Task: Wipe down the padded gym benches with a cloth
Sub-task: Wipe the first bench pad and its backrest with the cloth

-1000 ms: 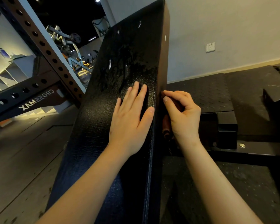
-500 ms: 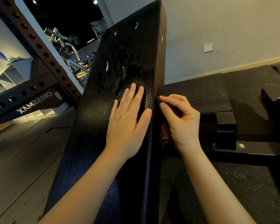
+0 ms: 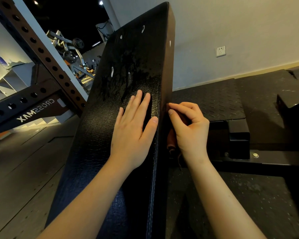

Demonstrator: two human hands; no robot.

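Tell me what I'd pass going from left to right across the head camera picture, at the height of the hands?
Rack beam marked CROSSMAX → black bench pad → left hand flat on the pad → brown cloth → right hand gripping the cloth → black metal block of the frame.

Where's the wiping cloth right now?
In the head view, the reddish-brown cloth is bunched in the right hand, against the right side edge of the black bench pad, beside the flat left hand.
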